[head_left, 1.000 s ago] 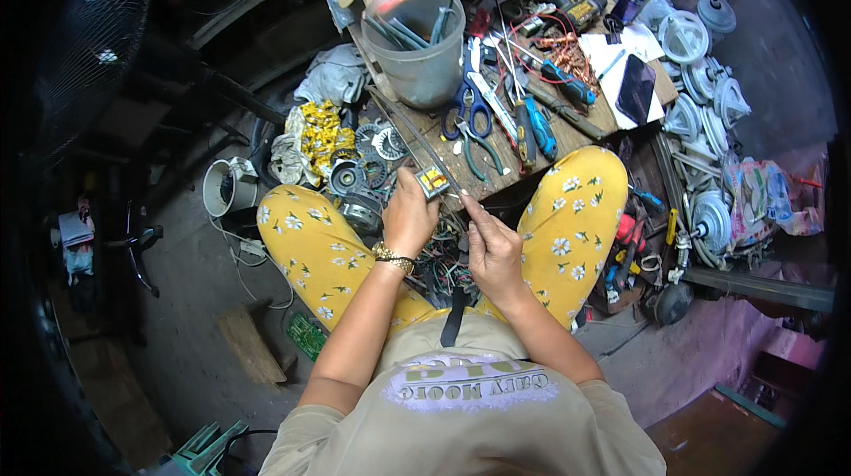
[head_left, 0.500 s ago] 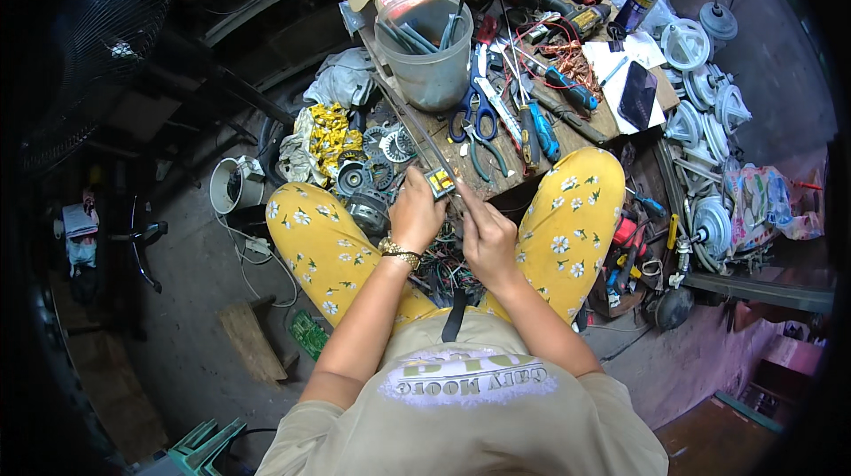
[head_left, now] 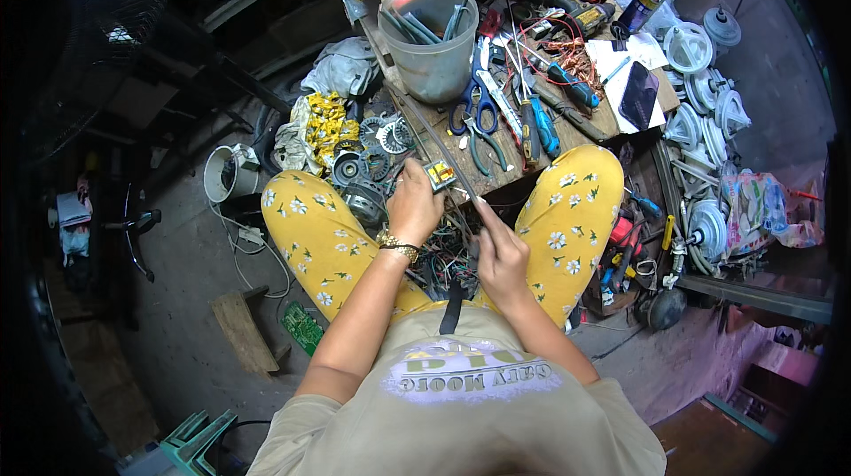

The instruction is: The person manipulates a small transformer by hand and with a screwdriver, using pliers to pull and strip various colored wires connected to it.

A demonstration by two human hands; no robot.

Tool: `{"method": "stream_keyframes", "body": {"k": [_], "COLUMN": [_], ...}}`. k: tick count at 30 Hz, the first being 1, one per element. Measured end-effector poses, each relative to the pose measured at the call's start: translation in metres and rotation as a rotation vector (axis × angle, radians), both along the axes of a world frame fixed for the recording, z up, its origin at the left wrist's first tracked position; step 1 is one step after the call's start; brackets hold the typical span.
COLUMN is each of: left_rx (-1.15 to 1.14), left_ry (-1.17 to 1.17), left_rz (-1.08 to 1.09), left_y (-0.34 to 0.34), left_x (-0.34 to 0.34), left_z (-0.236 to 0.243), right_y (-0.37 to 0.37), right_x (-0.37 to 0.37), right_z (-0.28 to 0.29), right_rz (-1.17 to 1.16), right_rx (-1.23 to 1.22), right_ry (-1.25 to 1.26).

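Note:
My left hand (head_left: 415,207) grips a small transformer-like block (head_left: 440,175), with a metal frame and a yellow-wrapped middle, at the near edge of the worktable. My right hand (head_left: 503,256) is closed on the near end of a long, thin, dark metal strip (head_left: 455,166). The strip passes beside the block and slants away to the far left; whether it touches the block I cannot tell. Just beyond lie blue-handled scissors (head_left: 476,108) and pliers (head_left: 488,150). Below, between my legs, is a tangle of wires and scraps (head_left: 445,261).
A cloudy plastic bucket (head_left: 427,64) stands on the worktable (head_left: 523,176). Screwdrivers (head_left: 543,128), copper wire (head_left: 576,64), a drill (head_left: 592,18) and a phone (head_left: 637,95) lie rightward. Motor parts (head_left: 362,201) sit left; pale plastic parts (head_left: 709,135) are piled right.
My right hand has drawn back toward me and slightly right with the strip, away from my left hand. The left hand still holds the block. The whole view has shifted slightly.

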State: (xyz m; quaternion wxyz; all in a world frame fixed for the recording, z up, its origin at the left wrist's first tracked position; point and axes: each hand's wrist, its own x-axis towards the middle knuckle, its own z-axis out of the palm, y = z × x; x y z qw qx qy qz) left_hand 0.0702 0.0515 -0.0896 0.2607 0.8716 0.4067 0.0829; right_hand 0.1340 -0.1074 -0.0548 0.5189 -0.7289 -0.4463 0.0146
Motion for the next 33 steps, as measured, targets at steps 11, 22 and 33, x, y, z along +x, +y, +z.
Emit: {"method": "stream_keyframes", "body": {"k": [11,22,33], "left_rx": [-0.041,-0.017,-0.175], "left_ry": [-0.031,0.004,0.013], "left_rz": [0.018,-0.007,0.032], "left_y": [-0.004,-0.006,-0.002], "left_x": [0.004,0.009,0.013], "left_z": [0.009,0.008,0.009], "right_y": [0.022,0.043,0.048], "right_x": [0.006,0.016,0.023], "right_z": [0.002,0.001,0.0], "right_rz": [-0.01,-0.026,-0.02], "right_rx": [-0.009,0.06,0.034], "right_ry": [0.021,-0.054,-0.024]}}
